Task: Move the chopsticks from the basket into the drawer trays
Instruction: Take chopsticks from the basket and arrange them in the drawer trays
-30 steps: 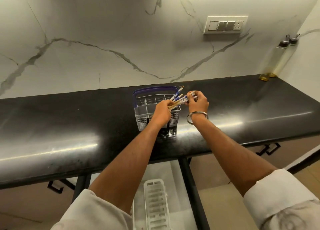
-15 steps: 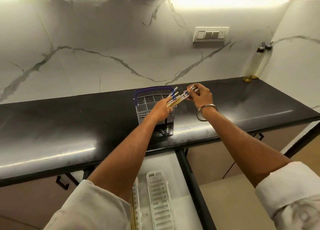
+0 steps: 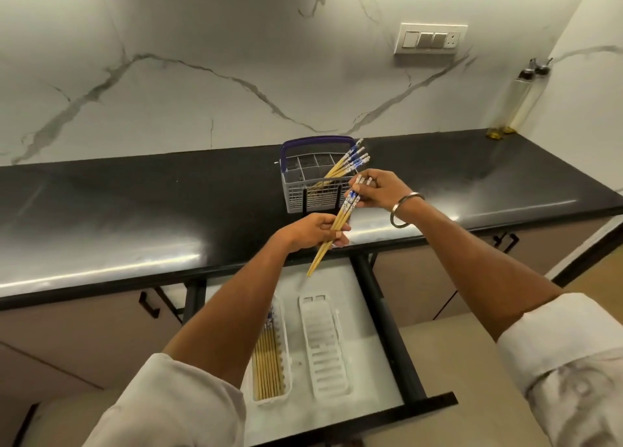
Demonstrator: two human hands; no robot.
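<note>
A grey basket (image 3: 296, 197) with a blue rim stands on the black counter, and several chopsticks (image 3: 340, 168) lean in its right side. A small bunch of chopsticks (image 3: 338, 222) hangs slanted over the counter's front edge, tips down toward the open drawer. My left hand (image 3: 310, 232) grips the bunch at its middle. My right hand (image 3: 379, 192) pinches its patterned blue-and-white tops. Below, the left white tray (image 3: 285, 349) holds several chopsticks laid lengthwise. The right white tray (image 3: 322, 349) holds nothing.
The open drawer (image 3: 384, 315) has a white liner and black sides, with its front edge near me. Two oil bottles (image 3: 519, 99) stand at the counter's far right corner. A switch plate (image 3: 431, 38) sits on the marble wall.
Both hands lifted a bunch of chopsticks out of the basket and brought it toward me, over the counter edge. The view tilted down and shows more of the drawer.
</note>
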